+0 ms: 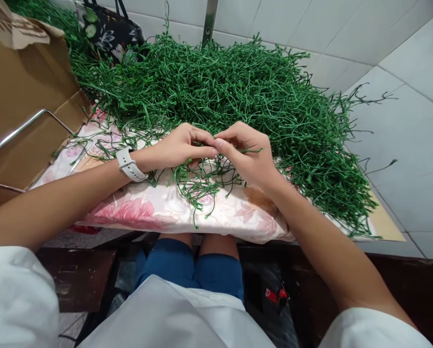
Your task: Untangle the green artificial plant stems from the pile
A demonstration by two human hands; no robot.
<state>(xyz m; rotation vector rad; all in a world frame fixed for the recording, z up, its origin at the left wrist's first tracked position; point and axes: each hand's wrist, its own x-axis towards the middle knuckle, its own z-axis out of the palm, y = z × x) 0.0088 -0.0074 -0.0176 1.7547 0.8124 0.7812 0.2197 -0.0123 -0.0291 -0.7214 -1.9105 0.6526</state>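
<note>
My left hand [182, 145] and my right hand [250, 150] meet at the fingertips above the front of the table, both pinched closed. A thin green stem [252, 151] pokes out from between the thumb and fingers of my right hand. What lies inside my left hand's pinch is hidden by its own fingers. Below the hands, loose green stems [198, 191] with small branched tips are scattered on a floral tablecloth [129, 212]. Just behind the hands rises a large tangled heap of the same green stems [209, 87].
On the left stands an open cardboard box [27, 87], with a bent metal rod [16, 135] in front of it. A black floral bag [111, 31] sits behind the heap at the back left. White tiled walls [412, 145] bound the back and right.
</note>
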